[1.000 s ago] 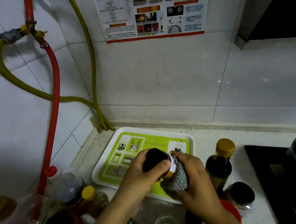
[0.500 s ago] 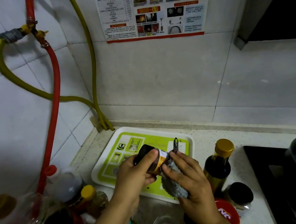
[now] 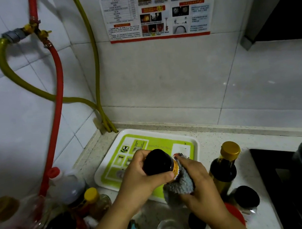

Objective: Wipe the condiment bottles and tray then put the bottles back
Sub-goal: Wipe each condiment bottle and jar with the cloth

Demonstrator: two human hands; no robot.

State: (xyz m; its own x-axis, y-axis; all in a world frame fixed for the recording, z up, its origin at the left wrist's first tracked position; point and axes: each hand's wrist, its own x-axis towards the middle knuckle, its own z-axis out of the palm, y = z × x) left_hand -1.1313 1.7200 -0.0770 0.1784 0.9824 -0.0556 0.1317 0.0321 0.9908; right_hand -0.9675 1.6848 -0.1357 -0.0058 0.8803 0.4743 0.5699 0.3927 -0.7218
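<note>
Fingers of our left hand [image 3: 145,180] curl round a small dark jar [image 3: 159,162], thumb pressed along its near side, holding it tilted above the front edge of the tray [image 3: 107,166]. We see a black rounded cap end facing us and a strip of orange-and-white label at the far end. Our right hand [image 3: 199,183] clutches a grey fluffy cloth [image 3: 179,186] bunched against the labelled end of the jar. The tray is white-rimmed with a lime-green printed face and lies flat on the speckled counter [image 3: 217,140]. Just right of our hands stands a dark bottle with a gold cap [image 3: 225,166].
</note>
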